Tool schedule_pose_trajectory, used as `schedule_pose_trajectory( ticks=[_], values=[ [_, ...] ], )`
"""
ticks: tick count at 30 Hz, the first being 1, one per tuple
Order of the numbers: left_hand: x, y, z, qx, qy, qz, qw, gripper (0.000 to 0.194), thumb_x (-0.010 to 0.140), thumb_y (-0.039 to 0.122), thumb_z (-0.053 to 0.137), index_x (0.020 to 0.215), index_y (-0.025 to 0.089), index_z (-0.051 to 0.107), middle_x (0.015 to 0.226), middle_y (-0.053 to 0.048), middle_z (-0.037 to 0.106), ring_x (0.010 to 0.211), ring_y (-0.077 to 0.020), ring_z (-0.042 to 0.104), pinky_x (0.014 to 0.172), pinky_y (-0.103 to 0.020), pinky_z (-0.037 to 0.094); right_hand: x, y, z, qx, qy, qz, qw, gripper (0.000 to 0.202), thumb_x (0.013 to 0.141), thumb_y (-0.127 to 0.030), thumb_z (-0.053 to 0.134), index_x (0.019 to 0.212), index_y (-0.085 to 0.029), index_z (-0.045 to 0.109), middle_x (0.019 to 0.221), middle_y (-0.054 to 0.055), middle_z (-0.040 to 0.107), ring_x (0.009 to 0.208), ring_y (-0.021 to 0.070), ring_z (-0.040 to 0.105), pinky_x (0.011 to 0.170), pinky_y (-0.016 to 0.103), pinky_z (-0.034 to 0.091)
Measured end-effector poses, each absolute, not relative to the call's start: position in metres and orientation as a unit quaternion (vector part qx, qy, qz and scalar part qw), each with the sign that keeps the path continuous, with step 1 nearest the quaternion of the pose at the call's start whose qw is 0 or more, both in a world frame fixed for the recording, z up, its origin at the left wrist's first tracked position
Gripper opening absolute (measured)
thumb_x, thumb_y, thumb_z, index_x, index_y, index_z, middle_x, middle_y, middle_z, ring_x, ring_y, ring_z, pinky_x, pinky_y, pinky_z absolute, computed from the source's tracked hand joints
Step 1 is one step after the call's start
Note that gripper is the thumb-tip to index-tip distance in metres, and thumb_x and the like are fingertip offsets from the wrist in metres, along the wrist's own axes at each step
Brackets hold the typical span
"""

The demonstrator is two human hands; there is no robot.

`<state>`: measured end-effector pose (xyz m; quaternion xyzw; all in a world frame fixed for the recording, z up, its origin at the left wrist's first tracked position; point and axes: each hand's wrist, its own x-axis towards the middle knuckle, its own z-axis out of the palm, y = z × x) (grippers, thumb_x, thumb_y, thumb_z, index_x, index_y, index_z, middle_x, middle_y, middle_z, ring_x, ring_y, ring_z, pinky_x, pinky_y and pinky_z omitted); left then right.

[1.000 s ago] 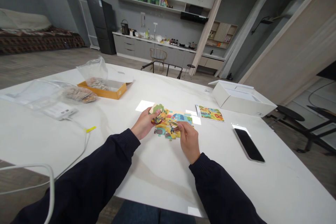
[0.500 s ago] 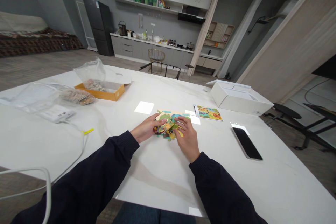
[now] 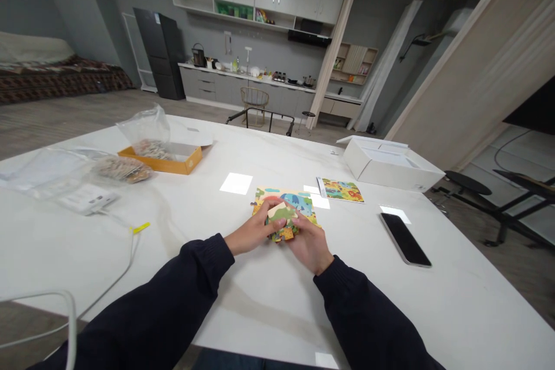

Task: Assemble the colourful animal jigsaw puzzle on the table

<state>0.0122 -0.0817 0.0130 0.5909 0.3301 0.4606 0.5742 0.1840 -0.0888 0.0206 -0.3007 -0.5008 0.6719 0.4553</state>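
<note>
Between my two hands is a small stack of colourful jigsaw puzzle pieces (image 3: 281, 214), the top one green and cream. My left hand (image 3: 254, 231) is closed round the stack's left side, its thumb lying on top. My right hand (image 3: 311, 243) grips the same stack from the right, fingers partly hidden behind it. Just beyond and beneath them, a section of joined puzzle (image 3: 299, 200) with a blue elephant lies on the white table (image 3: 260, 306), partly covered by my hands. A picture card (image 3: 342, 190) with bright animals lies farther off to the right.
A white box (image 3: 385, 165) stands at the back right, a black phone (image 3: 405, 239) in front of it. At the left are an orange box (image 3: 180, 162), a bag of puzzle pieces (image 3: 124, 169), a white charger (image 3: 89, 198) and its cable (image 3: 125, 269).
My right hand has come off the flat puzzle section and now holds the stack together with my left hand. The pieces are gathered closer. The view has shifted slightly.
</note>
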Motion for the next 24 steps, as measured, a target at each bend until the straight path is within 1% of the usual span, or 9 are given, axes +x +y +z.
schedule_pose_trajectory(
  ticks=[3,7,9,11,13,16,18,21,24],
  values=[
    [0.015,-0.086,0.012,0.690,0.317,0.457,0.464,0.044,0.094,0.037,0.070,0.134,0.024,0.054,0.138,-0.012,0.055,0.132,-0.0285,0.052,0.113,-0.042,0.042,0.180,-0.091,0.027,-0.323,-0.496,0.669,0.450,0.052,0.081,-0.049,0.072,0.126,-0.023,0.066,0.110,0.012,0.075,0.095,0.0289,0.072,0.080,0.044,0.061],
    [0.017,-0.087,0.012,0.767,0.349,0.448,0.299,0.052,0.096,0.041,0.065,0.144,0.024,0.050,0.141,-0.015,0.053,0.138,-0.0331,0.045,0.121,-0.051,0.034,0.177,-0.092,0.026,-0.354,-0.445,0.683,0.458,0.050,0.077,-0.054,0.079,0.116,-0.025,0.068,0.097,0.007,0.075,0.081,0.0226,0.071,0.069,0.035,0.060],
    [0.017,-0.088,0.014,0.788,0.361,0.441,0.234,0.065,0.095,0.046,0.067,0.151,0.025,0.043,0.148,-0.017,0.048,0.143,-0.0360,0.039,0.123,-0.055,0.029,0.176,-0.091,0.023,-0.369,-0.411,0.682,0.479,0.049,0.077,-0.054,0.079,0.113,-0.024,0.067,0.098,0.006,0.074,0.077,0.0211,0.070,0.063,0.033,0.059],
    [0.016,-0.089,0.017,0.824,0.343,0.408,0.195,0.083,0.089,0.050,0.073,0.158,0.026,0.034,0.155,-0.018,0.042,0.147,-0.0391,0.034,0.124,-0.058,0.025,0.176,-0.090,0.019,-0.385,-0.398,0.667,0.499,0.046,0.078,-0.052,0.078,0.110,-0.023,0.066,0.101,0.007,0.074,0.080,0.0222,0.071,0.064,0.034,0.059],
    [0.017,-0.091,0.018,0.861,0.316,0.363,0.167,0.096,0.083,0.047,0.080,0.161,0.028,0.027,0.159,-0.018,0.039,0.149,-0.0415,0.031,0.124,-0.061,0.023,0.176,-0.089,0.015,-0.399,-0.410,0.639,0.513,0.041,0.076,-0.045,0.080,0.107,-0.022,0.064,0.100,0.006,0.074,0.085,0.0234,0.071,0.068,0.034,0.059],
    [0.019,-0.091,0.017,0.880,0.311,0.334,0.129,0.090,0.086,0.027,0.076,0.161,0.031,0.027,0.153,-0.016,0.045,0.143,-0.0391,0.038,0.120,-0.060,0.031,0.175,-0.089,0.011,-0.400,-0.452,0.607,0.517,0.035,0.074,-0.033,0.078,0.103,-0.021,0.063,0.093,0.004,0.074,0.084,0.0222,0.071,0.070,0.033,0.057],
    [0.019,-0.090,0.017,0.883,0.319,0.326,0.110,0.082,0.086,0.017,0.071,0.158,0.034,0.035,0.146,-0.016,0.049,0.135,-0.0368,0.046,0.113,-0.056,0.041,0.174,-0.090,0.010,-0.388,-0.486,0.593,0.511,0.029,0.075,-0.027,0.073,0.101,-0.021,0.064,0.093,0.004,0.074,0.085,0.0216,0.070,0.074,0.033,0.057],
    [0.020,-0.089,0.019,0.890,0.326,0.306,0.096,0.076,0.084,0.014,0.073,0.152,0.036,0.047,0.143,-0.015,0.049,0.129,-0.0367,0.049,0.104,-0.052,0.049,0.174,-0.091,0.010,-0.400,-0.525,0.564,0.496,0.039,0.068,-0.017,0.068,0.107,-0.022,0.063,0.099,0.004,0.073,0.090,0.0211,0.069,0.077,0.032,0.057],
    [0.023,-0.090,0.021,0.894,0.333,0.285,0.095,0.076,0.084,0.018,0.076,0.151,0.039,0.046,0.148,-0.014,0.046,0.130,-0.0370,0.048,0.104,-0.053,0.050,0.175,-0.091,0.008,-0.448,-0.513,0.550,0.483,0.056,0.067,-0.019,0.067,0.122,-0.023,0.058,0.104,0.005,0.071,0.090,0.0217,0.069,0.072,0.032,0.057]
  ],
)
